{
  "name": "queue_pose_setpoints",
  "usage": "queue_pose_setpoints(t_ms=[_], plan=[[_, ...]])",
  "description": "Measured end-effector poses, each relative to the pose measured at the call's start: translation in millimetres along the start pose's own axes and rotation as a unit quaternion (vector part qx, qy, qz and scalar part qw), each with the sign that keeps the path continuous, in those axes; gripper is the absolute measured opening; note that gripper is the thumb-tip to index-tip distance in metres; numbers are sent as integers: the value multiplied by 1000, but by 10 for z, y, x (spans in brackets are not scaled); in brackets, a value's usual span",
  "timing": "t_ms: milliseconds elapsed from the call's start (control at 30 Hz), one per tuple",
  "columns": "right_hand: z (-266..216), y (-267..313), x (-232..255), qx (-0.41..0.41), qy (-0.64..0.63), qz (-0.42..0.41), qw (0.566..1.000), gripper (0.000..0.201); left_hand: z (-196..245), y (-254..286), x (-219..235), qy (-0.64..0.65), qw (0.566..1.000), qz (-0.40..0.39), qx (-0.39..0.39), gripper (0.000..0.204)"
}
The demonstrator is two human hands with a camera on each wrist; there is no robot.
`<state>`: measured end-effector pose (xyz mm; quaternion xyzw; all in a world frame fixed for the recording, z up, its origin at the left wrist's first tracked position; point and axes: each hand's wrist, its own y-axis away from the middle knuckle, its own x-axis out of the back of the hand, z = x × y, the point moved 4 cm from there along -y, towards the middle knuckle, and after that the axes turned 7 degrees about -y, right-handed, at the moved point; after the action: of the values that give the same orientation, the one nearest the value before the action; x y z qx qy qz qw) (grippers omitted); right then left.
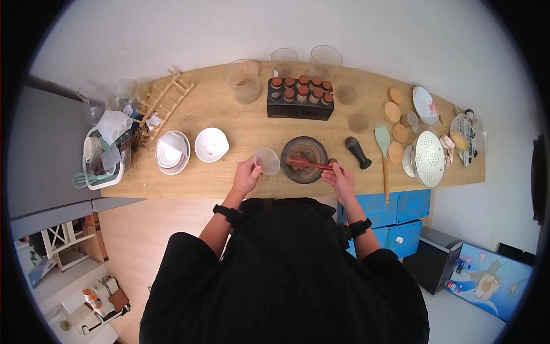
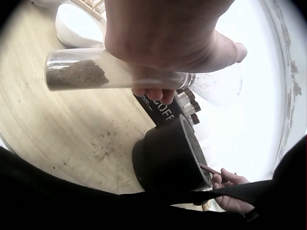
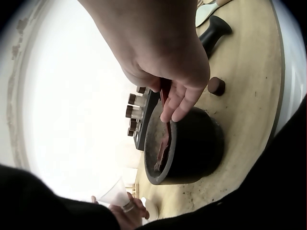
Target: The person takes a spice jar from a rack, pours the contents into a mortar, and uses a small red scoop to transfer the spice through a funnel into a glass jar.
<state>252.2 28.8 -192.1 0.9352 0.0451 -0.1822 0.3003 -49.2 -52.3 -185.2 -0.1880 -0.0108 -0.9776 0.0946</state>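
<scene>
My left hand (image 1: 246, 176) grips a clear glass tube (image 2: 74, 72) with brown powder at its closed end. A clear plastic funnel (image 1: 267, 161) sits at the tube's mouth, beside the thumb. Right of it on the table stands a dark stone mortar (image 1: 304, 176), its inside coated with brown powder. With thumb and fingers my right hand (image 1: 342, 181) holds a small red spatula (image 1: 309, 164), whose blade lies inside the mortar with powder on it. A brown cap (image 3: 216, 86) lies by the mortar.
A black rack (image 1: 300, 108) of brown-capped tubes stands behind the mortar. To the right lie a black pestle (image 1: 358, 153), a green spatula (image 1: 382, 140), wooden lids and a white colander (image 1: 428, 159). White bowls (image 1: 211, 144) stand on the left. Crumbs dot the table.
</scene>
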Motion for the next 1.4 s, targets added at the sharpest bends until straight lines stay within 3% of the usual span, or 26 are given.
queue_pose_setpoints(t_ms=[233, 333, 433, 467, 500, 533, 600, 700, 800, 933, 1000, 1033, 1100, 1133, 1233, 1300, 1333, 1400], plan=[[-201, 155, 77, 19, -45, 8, 999, 28, -172, -143, -179, -49, 999, -13, -8, 53], [-526, 359, -144, 66, -44, -26, 997, 27, 69, -236, -254, -19, 999, -18, -41, 55], [-839, 704, -632, 132, 62, -35, 989, 22, 398, -304, -274, 20, 997, -20, -70, 62], [-948, 848, -812, 220, 199, -72, 952, 20, 516, -325, -275, 17, 994, -15, -110, 66], [-1032, 979, -956, 301, 331, -108, 888, 19, 606, -335, -271, 13, 989, -8, -150, 70], [-1080, 1048, -989, 302, 332, -109, 887, 19, 643, -343, -269, 14, 989, -7, -150, 70], [-1185, 1191, -1060, 367, 372, -107, 846, 19, 683, -325, -303, 39, 986, -53, -154, 74], [-1340, 1256, -1156, 363, 410, -124, 828, 20, 573, -312, -317, 77, 988, -60, -124, 73], [-1359, 1269, -1198, 350, 393, -145, 838, 19, 681, -297, -279, 89, 985, -21, -146, 73], [-1368, 1190, -1147, 335, 426, -158, 826, 18, 651, -332, -263, 60, 989, -38, -131, 73], [-1324, 1074, -981, 316, 334, -96, 883, 16, 515, -322, -231, 26, 993, -7, -115, 70], [-1320, 1029, -937, 313, 334, -98, 884, 16, 441, -296, -203, 26, 993, -6, -112, 70], [-1339, 878, -763, 277, 224, -27, 934, 15, 221, -268, -127, 63, 998, 11, -19, 66], [-1280, 785, -713, 277, 224, -28, 934, 15, 220, -248, -96, 63, 998, 12, -19, 66], [-951, 481, -546, 260, 325, 6, 909, 15, 211, -145, -21, 69, 997, 24, -14, 62], [-767, 431, -668, 379, 465, -37, 799, 17, 107, -84, -43, 69, 998, 2, 5, 62], [-709, 417, -682, 379, 465, -39, 799, 17, 122, -60, -39, 68, 998, 3, 6, 62], [-625, 450, -765, 424, 482, -121, 757, 18, 132, -38, -47, 58, 998, 0, 37, 80]])
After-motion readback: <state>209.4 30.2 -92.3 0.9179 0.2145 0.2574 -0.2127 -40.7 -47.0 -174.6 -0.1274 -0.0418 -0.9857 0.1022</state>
